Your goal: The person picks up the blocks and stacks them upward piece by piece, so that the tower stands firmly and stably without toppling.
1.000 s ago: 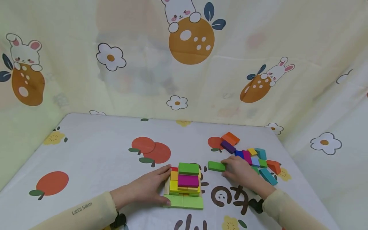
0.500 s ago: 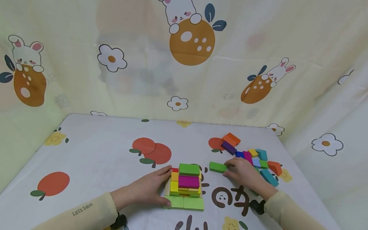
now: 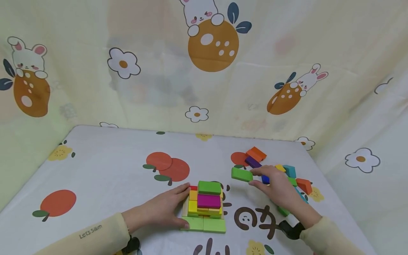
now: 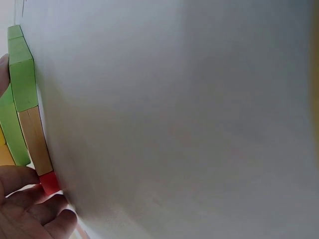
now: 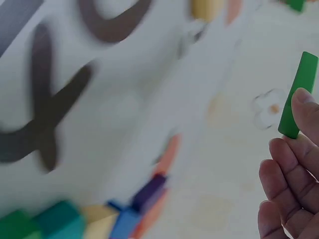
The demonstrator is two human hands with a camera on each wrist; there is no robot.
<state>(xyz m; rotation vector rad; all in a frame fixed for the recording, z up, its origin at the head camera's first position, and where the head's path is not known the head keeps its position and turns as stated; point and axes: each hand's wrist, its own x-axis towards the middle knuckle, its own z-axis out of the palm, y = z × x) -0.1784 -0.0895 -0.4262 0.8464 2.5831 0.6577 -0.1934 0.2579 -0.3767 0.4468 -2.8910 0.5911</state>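
A stepped stack of coloured wooden blocks point(image 3: 209, 201) stands at the front middle of the table, light green blocks at its base and a green one on top. My left hand point(image 3: 160, 209) spans the stack's left side, thumb at the front light green block point(image 4: 24, 85), other fingers near the red block point(image 4: 49, 183) at the back. My right hand point(image 3: 275, 186) pinches one end of a green block point(image 3: 241, 174) between thumb and fingers, raised above the table. In the right wrist view the thumb lies on this green block point(image 5: 299, 94).
Loose blocks lie at the right behind and beside the right hand: an orange block point(image 3: 256, 154), a purple one point(image 3: 253, 162), a teal one point(image 3: 289, 171) and several others. A patterned cloth point(image 3: 153, 99) hangs behind the printed tabletop point(image 3: 108, 166).
My right hand has lifted the green block up off the table, uncovering another green block under the wrist. The left hand and the stack have stayed in place.
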